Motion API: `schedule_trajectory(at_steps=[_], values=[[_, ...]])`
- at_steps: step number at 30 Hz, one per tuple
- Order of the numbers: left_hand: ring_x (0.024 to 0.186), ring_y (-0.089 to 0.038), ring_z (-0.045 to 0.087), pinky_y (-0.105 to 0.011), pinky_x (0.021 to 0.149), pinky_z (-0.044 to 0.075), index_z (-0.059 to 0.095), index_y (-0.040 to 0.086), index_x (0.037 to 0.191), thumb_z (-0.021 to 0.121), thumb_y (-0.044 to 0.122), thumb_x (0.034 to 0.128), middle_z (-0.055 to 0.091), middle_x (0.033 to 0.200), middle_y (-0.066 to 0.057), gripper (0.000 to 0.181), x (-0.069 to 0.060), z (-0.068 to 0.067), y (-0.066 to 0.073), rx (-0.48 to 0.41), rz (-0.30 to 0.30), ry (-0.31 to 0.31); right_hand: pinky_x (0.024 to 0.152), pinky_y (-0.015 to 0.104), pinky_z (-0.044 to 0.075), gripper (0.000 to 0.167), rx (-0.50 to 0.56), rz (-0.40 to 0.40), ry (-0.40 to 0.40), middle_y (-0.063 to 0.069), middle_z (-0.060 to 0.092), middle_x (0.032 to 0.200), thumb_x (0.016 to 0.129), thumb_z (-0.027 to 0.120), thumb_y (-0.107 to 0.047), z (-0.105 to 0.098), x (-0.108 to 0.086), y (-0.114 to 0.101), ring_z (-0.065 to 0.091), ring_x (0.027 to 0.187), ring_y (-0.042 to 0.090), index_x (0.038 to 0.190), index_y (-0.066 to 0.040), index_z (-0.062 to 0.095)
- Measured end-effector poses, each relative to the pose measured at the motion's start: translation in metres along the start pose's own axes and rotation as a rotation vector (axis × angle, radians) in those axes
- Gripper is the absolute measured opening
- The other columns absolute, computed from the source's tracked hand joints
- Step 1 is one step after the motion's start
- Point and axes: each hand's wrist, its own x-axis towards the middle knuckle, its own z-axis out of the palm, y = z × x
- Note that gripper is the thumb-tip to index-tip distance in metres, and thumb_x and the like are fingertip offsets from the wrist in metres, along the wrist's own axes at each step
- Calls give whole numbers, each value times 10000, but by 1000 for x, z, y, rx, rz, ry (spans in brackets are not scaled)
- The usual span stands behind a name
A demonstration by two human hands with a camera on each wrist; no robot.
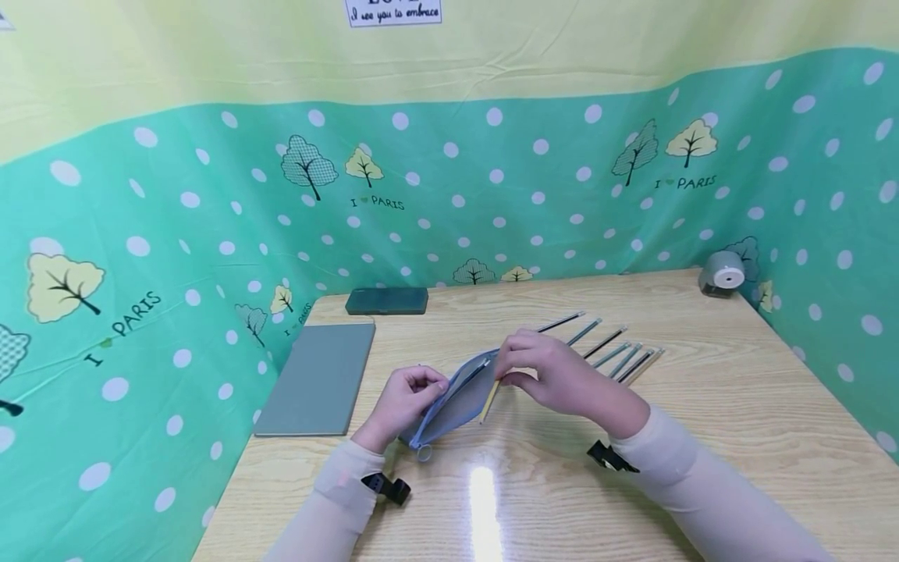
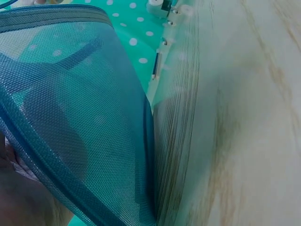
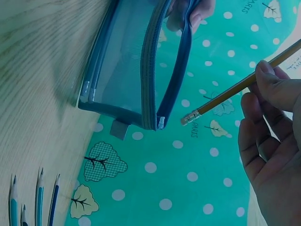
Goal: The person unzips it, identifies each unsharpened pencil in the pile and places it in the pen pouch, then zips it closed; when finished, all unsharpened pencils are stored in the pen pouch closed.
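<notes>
A blue mesh zip pouch (image 1: 456, 406) stands above the table with its mouth unzipped. My left hand (image 1: 407, 402) grips the rim on the pouch's left side; in the left wrist view, mesh covers part of that hand. A dark pencil (image 1: 470, 375) shows in the pouch's opening. Between thumb and fingers, my right hand (image 1: 551, 371) pinches a yellow pencil (image 3: 230, 92) beside the pouch's right side. The right wrist view shows its eraser end pointing towards the pouch, apart from it. Several pencils (image 1: 605, 341) lie side by side on the table beyond the right hand.
To the left lies a flat grey notebook or board (image 1: 325, 381). A dark green case (image 1: 387, 301) sits at the back of the wooden table (image 1: 548, 492). At the back right corner stands a grey and white pencil sharpener (image 1: 722, 275). A polka-dot curtain (image 1: 449, 179) surrounds the table.
</notes>
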Motion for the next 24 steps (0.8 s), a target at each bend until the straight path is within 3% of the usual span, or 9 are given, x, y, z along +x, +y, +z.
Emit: schedule_trajectory(at_steps=[24], values=[[563,-52,501,-210,513,424,765,-30,1032,708,88,995,648,737,25,137,0,0,0,-1,1,-18,807,264,525,258,13,18,-18,-106,686,974,822,871,8,16,-4,8,627,933,90,955,-196,787]])
